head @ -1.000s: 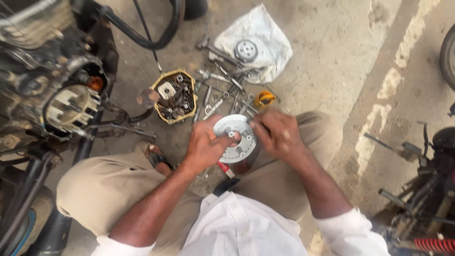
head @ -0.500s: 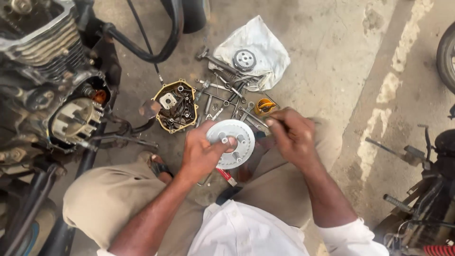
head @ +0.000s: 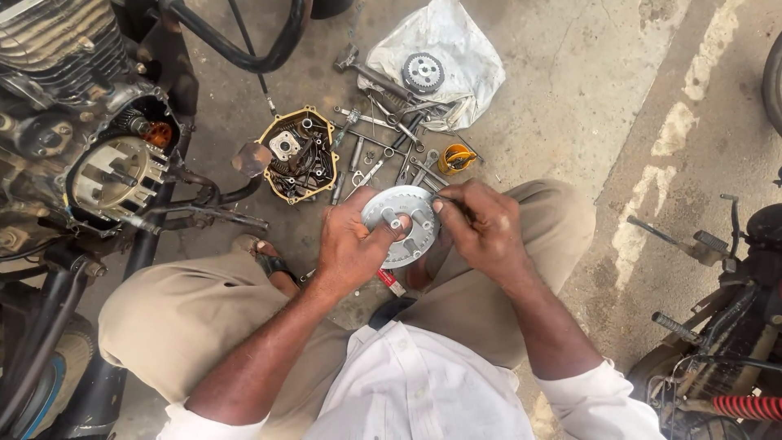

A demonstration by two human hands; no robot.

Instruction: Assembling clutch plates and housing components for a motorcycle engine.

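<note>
Two hands at work over a crowded patch of concrete floor (head: 570,73), hemmed in on the left by the opened motorcycle engine (head: 106,155) and on the right by another bike's footpeg and frame (head: 717,326). Open room only toward the upper right, where the bare floor runs past pale paint streaks. Straight ahead, blocked by a scatter of spanners and bolts (head: 383,147) and a gold-rimmed engine cover (head: 297,155) lying face up.

Left hand (head: 350,244) reaching in from the lower left, forearm angled up, fingers and thumb wrapped over the near rim of a round silver clutch plate (head: 403,220) (toothed around its edge), held level between the bent knees. Right hand (head: 485,228) coming in from the right, fingertips pinched narrow on a thin tool or pin at the plate's right edge; too small to tell which.

Beyond the tools, a crumpled white plastic bag (head: 456,57) carrying a grey gear (head: 423,72); beside it, a small yellow round container (head: 454,158).
</note>
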